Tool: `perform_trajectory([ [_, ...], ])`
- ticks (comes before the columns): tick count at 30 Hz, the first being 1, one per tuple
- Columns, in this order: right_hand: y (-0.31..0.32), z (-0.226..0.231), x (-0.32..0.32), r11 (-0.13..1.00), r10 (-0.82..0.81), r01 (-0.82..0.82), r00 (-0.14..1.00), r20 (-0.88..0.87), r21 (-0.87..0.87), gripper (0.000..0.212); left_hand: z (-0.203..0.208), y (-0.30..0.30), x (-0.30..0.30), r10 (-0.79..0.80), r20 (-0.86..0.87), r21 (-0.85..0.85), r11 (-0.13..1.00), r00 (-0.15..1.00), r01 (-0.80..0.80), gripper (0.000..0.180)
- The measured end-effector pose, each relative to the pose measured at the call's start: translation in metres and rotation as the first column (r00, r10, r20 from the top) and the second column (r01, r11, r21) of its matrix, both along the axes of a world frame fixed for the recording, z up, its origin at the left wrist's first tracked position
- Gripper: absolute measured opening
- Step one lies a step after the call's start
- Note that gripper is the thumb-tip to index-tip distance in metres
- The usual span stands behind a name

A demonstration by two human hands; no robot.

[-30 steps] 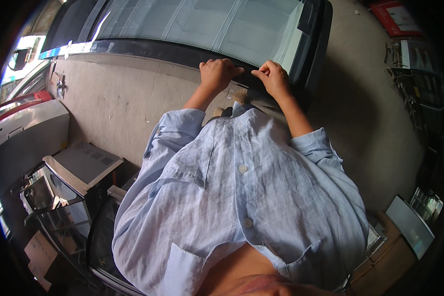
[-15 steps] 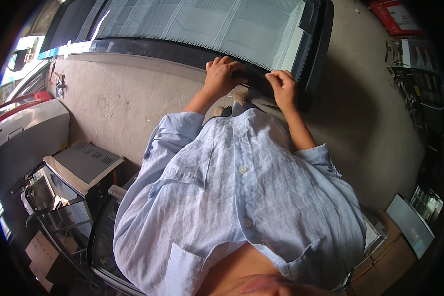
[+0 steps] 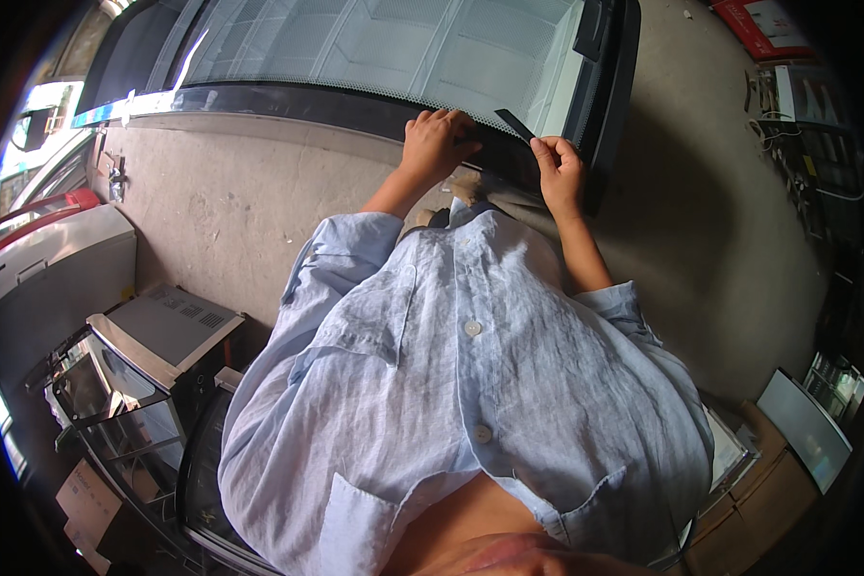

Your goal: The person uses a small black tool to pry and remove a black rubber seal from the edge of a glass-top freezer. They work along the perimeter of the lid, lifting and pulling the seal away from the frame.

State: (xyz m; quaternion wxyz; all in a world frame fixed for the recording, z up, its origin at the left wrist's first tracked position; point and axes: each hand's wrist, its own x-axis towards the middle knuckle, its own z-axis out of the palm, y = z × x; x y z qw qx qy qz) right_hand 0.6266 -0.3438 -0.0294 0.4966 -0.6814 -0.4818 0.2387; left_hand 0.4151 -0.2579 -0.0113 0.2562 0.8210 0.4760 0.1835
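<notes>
Your right hand (image 3: 561, 175) pinching one end of a black strip (image 3: 515, 124), your left hand (image 3: 434, 146) half-curled, its hold unclear, glass-topped case (image 3: 326, 98) just beyond.

Here I can count one left hand (image 3: 436, 144) and one right hand (image 3: 560, 173), one thin black strip (image 3: 515, 124), one glass-topped black cabinet (image 3: 298, 101), one light-blue shirt (image 3: 394, 384) with two large white buttons (image 3: 473, 328), and one red box (image 3: 741, 27).
</notes>
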Motion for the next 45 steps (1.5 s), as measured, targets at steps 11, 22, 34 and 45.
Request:
perform_trajectory([
  [11, 0.0, 0.002, -0.004, 1.0, -0.001, 0.001, 1.0, 0.025, -0.001, 0.028, -0.001, -0.004, 0.002, 0.057, -0.005, 0.018, 0.998, 0.998, -0.057, 0.018],
  [22, -0.001, 0.0, -0.003, 1.0, 0.013, -0.014, 1.0, 0.018, 0.019, 0.027, -0.012, -0.007, 0.005, -0.001, -0.006, 0.159, 0.987, 1.0, 0.001, 0.007],
  [34, 0.0, -0.001, -0.003, 1.0, 0.02, -0.02, 1.0, -0.002, 0.007, 0.027, -0.009, -0.033, -0.016, -0.039, 0.151, 0.008, 0.999, 0.988, 0.039, 0.005],
  [45, 0.003, -0.003, 0.0, 0.995, 0.096, -0.096, 0.995, 0.018, 0.006, 0.025, -0.005, -0.058, -0.063, 0.33, 0.533, -0.514, 0.858, 0.779, -0.012, 0.024],
])
